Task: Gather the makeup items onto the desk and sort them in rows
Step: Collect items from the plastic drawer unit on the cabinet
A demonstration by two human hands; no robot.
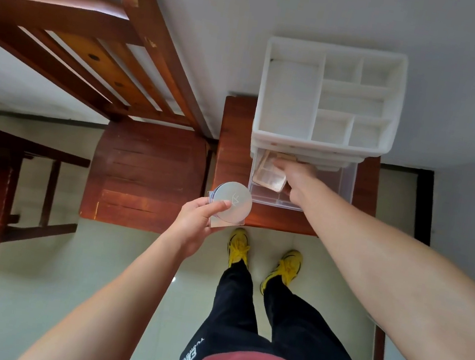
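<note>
- Two items sit stacked in the left hand (194, 226): a round silver compact (233, 205) on a flat square case (223, 225), pinched under the thumb. A tilted wrist could slide the compact off onto the tiles.
- Right hand (298, 180) grasps a rose-gold palette (268, 174), not yet out of the clear drawer (337, 189) of the white organiser (263, 90).
- Lifting early could knock the palette against the organiser's overhanging front, and a hard pull could drag the drawer past the edge of the wooden stand (237, 136).
- Open floor lies behind; the wooden chair (144, 171) stands just beside the stand on the left, narrowing that way out.
</note>
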